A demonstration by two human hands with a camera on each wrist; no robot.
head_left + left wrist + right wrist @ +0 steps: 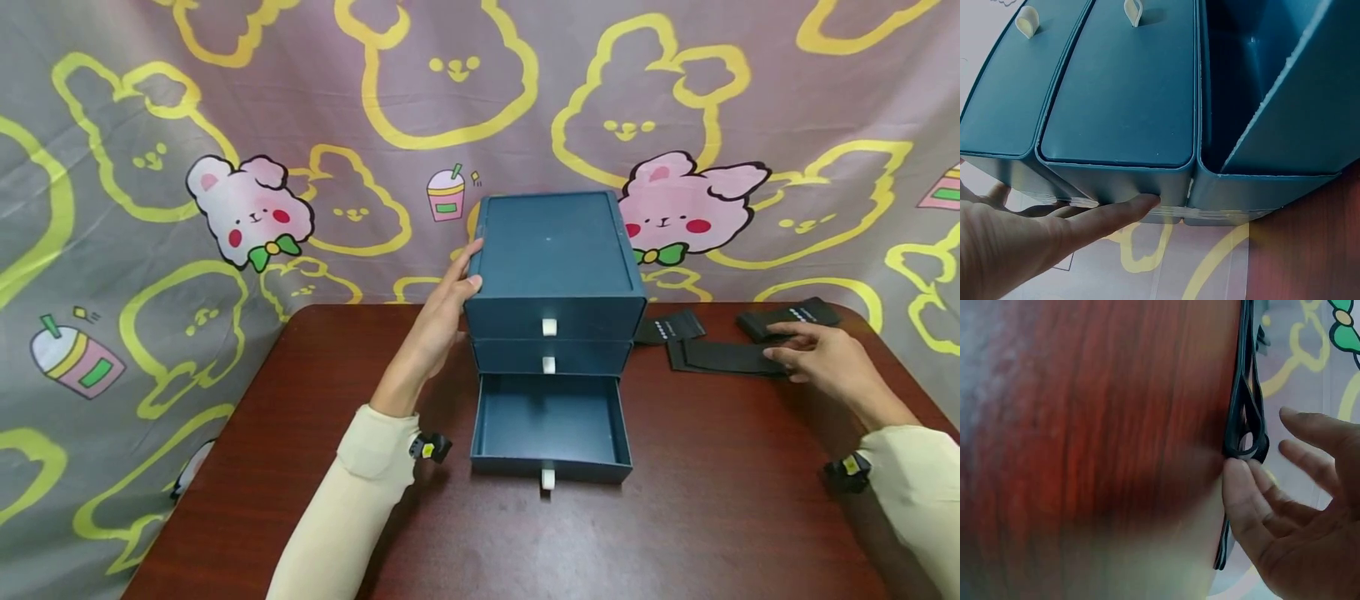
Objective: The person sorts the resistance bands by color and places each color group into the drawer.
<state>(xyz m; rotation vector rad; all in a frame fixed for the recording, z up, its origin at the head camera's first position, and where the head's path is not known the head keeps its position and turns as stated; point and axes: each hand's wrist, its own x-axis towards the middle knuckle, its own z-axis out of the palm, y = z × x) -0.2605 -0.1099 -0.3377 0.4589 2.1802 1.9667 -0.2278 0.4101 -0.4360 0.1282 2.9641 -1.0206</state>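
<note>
A dark blue drawer cabinet [555, 250] stands on the table with three drawers, each with a white loop tab. Its bottom drawer [551, 421] is pulled out, its inner floor showing. My left hand [431, 333] rests against the cabinet's left side, fingers extended; in the left wrist view a fingertip touches the side panel. To the right, my right hand [832, 362] pinches the near end of a flat black pouch [727, 357] between thumb and finger. In the right wrist view the folded black pouches [1244, 419] appear edge-on, the other fingers spread apart.
More black pouches with white print lie close by: one pouch [681, 325] beside the cabinet and a stack [802, 315] behind my right hand. The brown wooden table [712, 517] extends in front. A patterned cloth [457, 100] hangs right behind the cabinet.
</note>
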